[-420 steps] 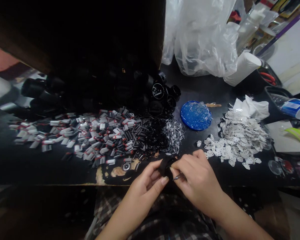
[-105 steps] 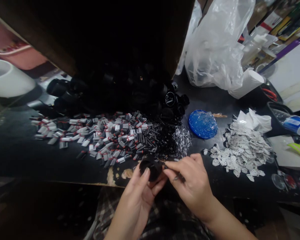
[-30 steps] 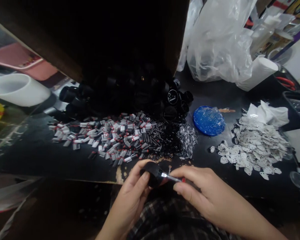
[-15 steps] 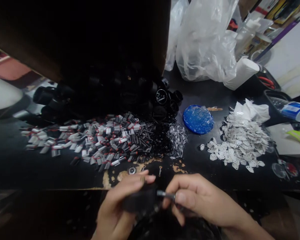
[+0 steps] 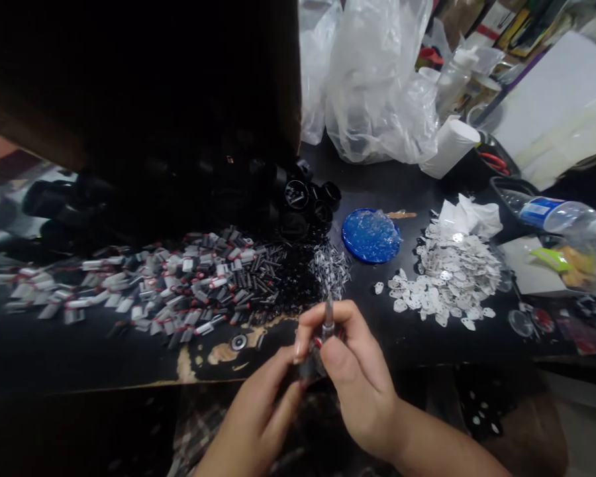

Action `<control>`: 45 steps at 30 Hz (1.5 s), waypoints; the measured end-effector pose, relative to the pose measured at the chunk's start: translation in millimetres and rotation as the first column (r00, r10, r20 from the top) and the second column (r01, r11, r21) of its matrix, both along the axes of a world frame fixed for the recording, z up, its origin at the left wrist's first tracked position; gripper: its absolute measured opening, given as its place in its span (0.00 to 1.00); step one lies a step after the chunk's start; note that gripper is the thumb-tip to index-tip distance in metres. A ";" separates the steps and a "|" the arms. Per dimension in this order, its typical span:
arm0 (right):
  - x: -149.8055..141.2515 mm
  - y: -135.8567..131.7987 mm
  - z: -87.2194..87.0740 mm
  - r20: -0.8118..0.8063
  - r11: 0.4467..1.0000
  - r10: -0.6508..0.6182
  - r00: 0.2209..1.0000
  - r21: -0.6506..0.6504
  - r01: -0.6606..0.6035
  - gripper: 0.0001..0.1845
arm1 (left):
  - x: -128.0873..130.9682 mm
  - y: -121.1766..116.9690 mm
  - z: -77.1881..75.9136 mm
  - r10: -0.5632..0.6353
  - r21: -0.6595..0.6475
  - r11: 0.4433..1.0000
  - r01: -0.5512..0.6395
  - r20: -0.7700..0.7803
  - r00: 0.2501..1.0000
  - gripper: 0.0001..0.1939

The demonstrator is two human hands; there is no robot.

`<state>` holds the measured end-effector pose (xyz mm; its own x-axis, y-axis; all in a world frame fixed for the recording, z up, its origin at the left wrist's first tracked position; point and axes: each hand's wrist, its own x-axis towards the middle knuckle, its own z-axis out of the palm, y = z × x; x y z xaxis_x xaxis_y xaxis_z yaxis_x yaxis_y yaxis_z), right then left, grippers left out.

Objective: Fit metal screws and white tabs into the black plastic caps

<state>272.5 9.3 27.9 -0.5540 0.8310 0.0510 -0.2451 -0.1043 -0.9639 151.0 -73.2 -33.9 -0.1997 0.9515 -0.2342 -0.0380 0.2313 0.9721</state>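
My right hand [image 5: 360, 381] is closed, with thumb and index finger pinching a small part with a metal shaft [image 5: 328, 315] that points up. A bit of red shows beside the thumb. My left hand [image 5: 268, 397] is just left of it, its fingers closed around a grey piece [image 5: 306, 369] between the hands, mostly hidden. Whether both hands hold one joined piece I cannot tell. Beyond the hands lie a heap of grey and white cylinders with red rings [image 5: 179, 278], dark springs [image 5: 258, 275], small black parts [image 5: 298, 271] and thin silvery pieces [image 5: 330, 268].
Flat white plates [image 5: 457, 271] are heaped on the right. A blue lid [image 5: 370, 235] holds clear film. Black round housings [image 5: 295, 195] stand at the back below a large dark box [image 5: 144, 79]. Plastic bags [image 5: 377, 86] and a bottle [image 5: 556, 213] are farther back.
The black object my left hand held is no longer visible there. My right hand has turned the metal shaft from sideways to upright, and my hands have come together. The view has shifted right.
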 end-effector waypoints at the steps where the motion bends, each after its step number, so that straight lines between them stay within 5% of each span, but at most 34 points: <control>1: 7.3 5.1 0.2 -0.018 1.000 0.013 1.000 0.013 -0.012 0.10 | -3.4 1.4 -0.6 -0.013 -0.004 1.000 0.013 -0.052 0.999 0.12; 4: 34.1 26.6 -2.1 0.073 0.994 -0.105 0.992 0.023 0.104 0.08 | -7.3 7.6 0.6 0.105 -0.084 0.991 -0.101 0.049 0.993 0.10; 6: 49.2 40.6 -6.1 0.341 0.992 -0.118 0.933 0.077 0.097 0.05 | -4.3 12.7 3.3 0.285 -0.178 0.953 -0.244 0.264 0.922 0.10; 10: 56.5 53.9 -13.8 0.820 0.946 -0.146 0.553 0.279 -0.165 0.07 | 5.7 23.3 9.1 0.423 -0.293 0.905 -0.308 0.551 0.719 0.09; 12: 49.7 53.9 -16.4 0.880 0.894 -0.192 0.434 0.339 -0.292 0.07 | 8.0 27.4 10.5 0.434 -0.309 0.901 -0.306 0.605 0.667 0.08; 19: 17.5 52.6 -22.7 0.871 0.628 -0.386 0.303 0.489 -0.606 0.03 | -1.7 31.3 14.0 0.578 -0.477 0.816 -0.327 0.693 0.431 0.08; 23: 6.4 57.7 -19.3 0.890 0.612 -0.400 0.219 0.437 -0.659 0.04 | -7.3 29.4 18.8 0.520 -0.427 0.853 -0.299 0.746 0.417 0.09; 27: 6.2 60.0 -14.7 0.902 0.667 -0.343 0.263 0.431 -0.608 0.03 | -7.4 27.5 17.4 0.512 -0.413 0.856 -0.311 0.758 0.405 0.08; 33: 17.6 44.7 -9.7 0.749 0.872 -0.125 0.650 0.396 -0.288 0.06 | 6.5 34.3 17.8 0.421 -0.328 0.907 -0.266 0.749 0.511 0.05; 39: 22.0 33.5 -19.1 0.670 0.806 -0.295 0.682 0.558 -0.199 0.04 | 22.7 36.8 14.9 0.439 -0.259 0.897 -0.359 0.628 0.643 0.09; 45: 23.5 32.8 -15.9 0.702 0.884 -0.223 0.677 0.439 -0.163 0.06 | 25.6 29.2 9.6 0.440 -0.207 0.894 -0.397 0.575 0.690 0.10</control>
